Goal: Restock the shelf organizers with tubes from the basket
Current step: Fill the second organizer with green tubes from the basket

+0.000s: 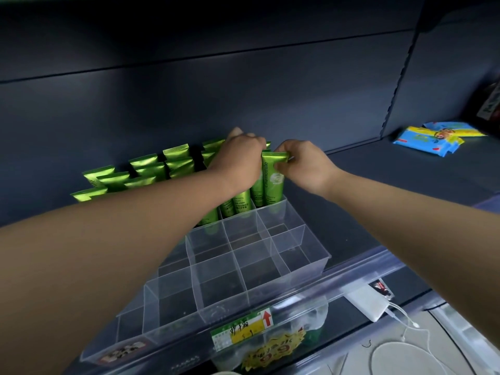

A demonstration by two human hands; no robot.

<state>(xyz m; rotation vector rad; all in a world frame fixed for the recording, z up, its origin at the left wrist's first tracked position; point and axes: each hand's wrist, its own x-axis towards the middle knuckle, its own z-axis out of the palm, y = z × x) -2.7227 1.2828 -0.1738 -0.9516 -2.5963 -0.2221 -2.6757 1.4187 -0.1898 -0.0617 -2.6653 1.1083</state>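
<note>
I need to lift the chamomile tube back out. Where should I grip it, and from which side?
Pinch its flat crimped top from above and the right. The tube stands upright, its lower part down in the organizer, with other tubes close on its left, so only the top is free.

A dark shelf (378,182) carries a clear compartmented organizer (303,269) at its front edge. Blue-and-yellow packets (435,138) lie near its back right corner.

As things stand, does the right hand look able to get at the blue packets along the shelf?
Probably yes: bare shelf lies between right hand and blue packets, but it pinches a green tube now.
</note>
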